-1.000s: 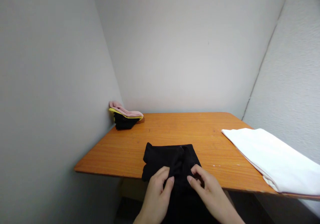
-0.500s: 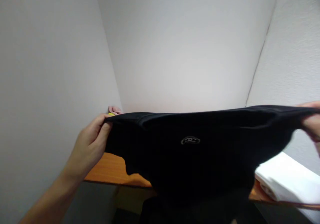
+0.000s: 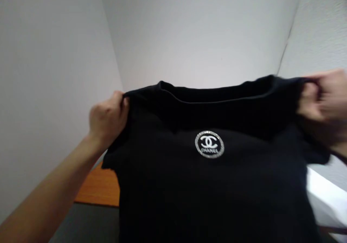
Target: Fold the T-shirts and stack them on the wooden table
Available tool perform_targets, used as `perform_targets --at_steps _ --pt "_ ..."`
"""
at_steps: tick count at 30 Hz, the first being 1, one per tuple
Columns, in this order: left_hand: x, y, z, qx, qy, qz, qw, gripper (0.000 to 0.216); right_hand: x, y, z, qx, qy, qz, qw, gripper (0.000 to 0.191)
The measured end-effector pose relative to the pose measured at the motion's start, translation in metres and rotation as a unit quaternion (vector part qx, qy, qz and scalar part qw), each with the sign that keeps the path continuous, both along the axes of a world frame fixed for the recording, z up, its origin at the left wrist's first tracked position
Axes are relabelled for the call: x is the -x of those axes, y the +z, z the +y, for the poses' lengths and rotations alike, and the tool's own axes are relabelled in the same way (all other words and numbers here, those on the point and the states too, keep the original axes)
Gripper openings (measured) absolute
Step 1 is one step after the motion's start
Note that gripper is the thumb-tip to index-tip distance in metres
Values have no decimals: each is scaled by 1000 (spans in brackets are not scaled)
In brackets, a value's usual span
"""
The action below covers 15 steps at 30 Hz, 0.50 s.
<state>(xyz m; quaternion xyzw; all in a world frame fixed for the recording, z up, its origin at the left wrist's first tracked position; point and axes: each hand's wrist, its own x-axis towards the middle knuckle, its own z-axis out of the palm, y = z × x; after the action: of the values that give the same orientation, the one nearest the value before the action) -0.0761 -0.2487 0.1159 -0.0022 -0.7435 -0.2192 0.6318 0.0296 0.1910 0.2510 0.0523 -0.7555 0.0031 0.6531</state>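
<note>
A black T-shirt (image 3: 211, 188) hangs upright in front of me, its neckline at the top and its front towards me. On the chest is a round badge (image 3: 209, 144) with a glittery silver rim, white interlocked letters and the word CHANEL. My left hand (image 3: 108, 118) is closed on one shoulder of the shirt. The other shoulder is gripped by my right hand (image 3: 324, 98), which is blurred by motion. Between the hands the collar stretches wide. The shirt's lower hem is out of the picture.
Behind the shirt runs an orange-brown wooden shelf or tabletop (image 3: 99, 185) with a dark front edge. A white object (image 3: 324, 196) lies at the right, partly covered by the shirt. Pale walls (image 3: 189, 29) meet in corners on both sides.
Both hands have risen, lifting the shirt, and the right hand has come inwards. The shirt now hangs facing me, so its badge and neckline show fully.
</note>
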Motion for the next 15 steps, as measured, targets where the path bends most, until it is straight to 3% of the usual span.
perform_targets --at_steps 1,3,5,7,11,13,15 --pt "10 19 3 30 28 -36 998 45 5 7 -12 -27 -26 -16 999 49" --pt "39 45 12 79 7 -94 992 43 28 16 -37 -89 -85 -70 990 69" --pt "71 45 26 127 -37 -157 979 42 62 7 -56 -122 -116 -131 977 80" --pt "97 18 48 167 -76 -210 960 44 94 -23 -63 -128 -112 -178 969 74" --pt "133 -72 94 237 -156 -304 909 54 141 -124 -40 -164 -103 -294 936 45" --pt "148 -110 105 248 -180 -350 885 65 157 -170 -19 -139 -117 -404 896 57" --pt "163 -134 107 248 -193 -382 869 74 170 -199 1 -111 -123 -463 871 67"
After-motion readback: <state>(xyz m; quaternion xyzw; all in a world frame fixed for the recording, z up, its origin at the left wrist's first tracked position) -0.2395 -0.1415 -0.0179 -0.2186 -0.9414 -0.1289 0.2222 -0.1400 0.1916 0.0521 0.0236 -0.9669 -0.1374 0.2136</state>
